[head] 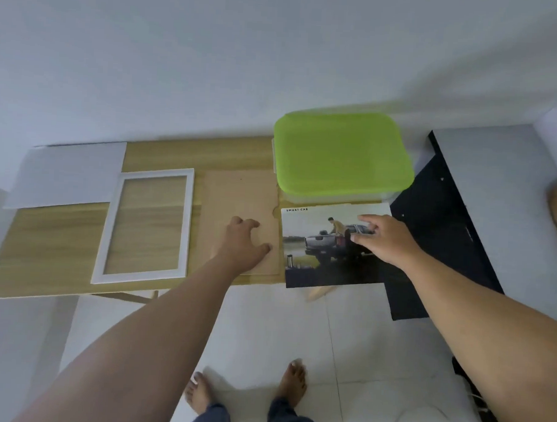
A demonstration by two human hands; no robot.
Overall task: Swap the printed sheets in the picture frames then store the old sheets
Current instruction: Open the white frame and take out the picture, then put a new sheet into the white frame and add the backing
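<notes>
A white picture frame (145, 225) lies flat on the wooden table (45, 248), with only the table showing through it. To its right lies the brown backing board (236, 196), and my left hand (245, 241) rests flat on it with the fingers spread. A printed sheet (314, 244) showing a pickup truck lies at the table's right end and hangs over the front edge. My right hand (381, 237) hovers over or touches its right part, fingers apart, gripping nothing I can see. A blank white sheet (68, 176) lies at the back left.
A clear storage box with a lime-green lid (340, 156) stands at the back right, just behind the printed sheet. A black piece of furniture (442, 224) stands to the right of the table. My bare feet are on the white tiled floor below.
</notes>
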